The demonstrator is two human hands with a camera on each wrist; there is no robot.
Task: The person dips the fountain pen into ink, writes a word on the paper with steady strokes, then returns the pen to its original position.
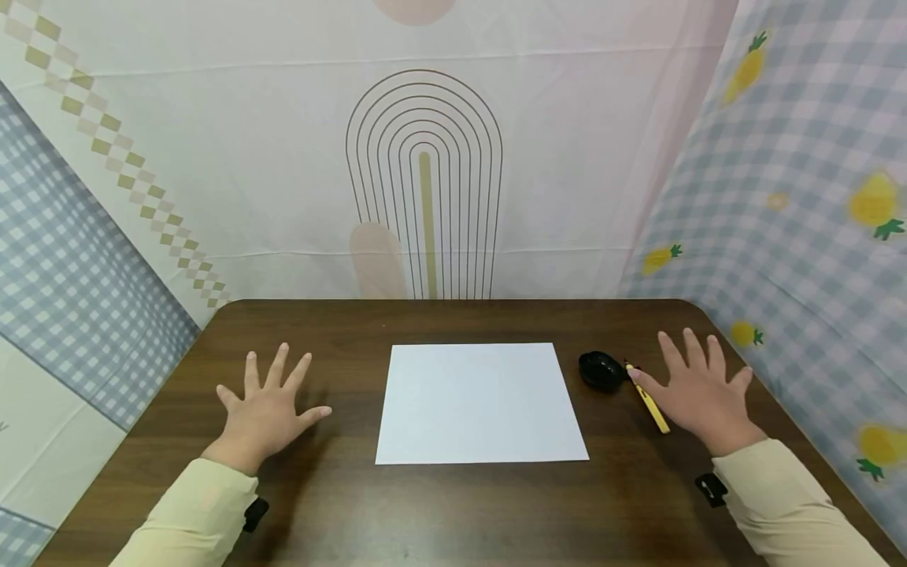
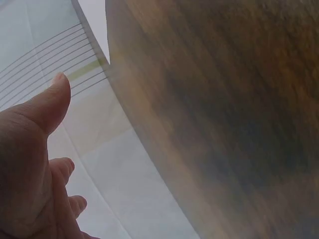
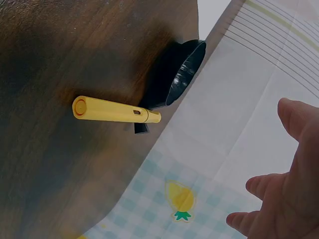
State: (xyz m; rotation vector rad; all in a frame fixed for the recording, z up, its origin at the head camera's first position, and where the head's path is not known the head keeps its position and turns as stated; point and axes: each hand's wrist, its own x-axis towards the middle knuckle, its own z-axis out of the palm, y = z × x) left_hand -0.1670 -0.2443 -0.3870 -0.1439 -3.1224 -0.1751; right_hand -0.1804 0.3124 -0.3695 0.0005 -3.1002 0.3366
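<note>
My left hand (image 1: pixel 264 413) is spread palm down over the left side of the table, its fingers straight and holding nothing. On the other side my right hand (image 1: pixel 705 394) is spread the same way, also holding nothing. Its thumb overlaps the upper end of a yellow pen (image 1: pixel 650 405) in the head view, while the right wrist view shows the hand raised apart from it. Beside the pen sits a small black dish (image 3: pixel 182 74) with a short tab that passes under the pen. Between the hands a blank white sheet of paper (image 1: pixel 478 405) lies flat.
The dark brown wooden table (image 1: pixel 453 512) has rounded far corners. A white cloth (image 1: pixel 567 157) with printed arches hangs behind it, and a blue checked cloth (image 1: pixel 801 220) with pineapples hangs along the right. Black wrist devices sit at both cuffs.
</note>
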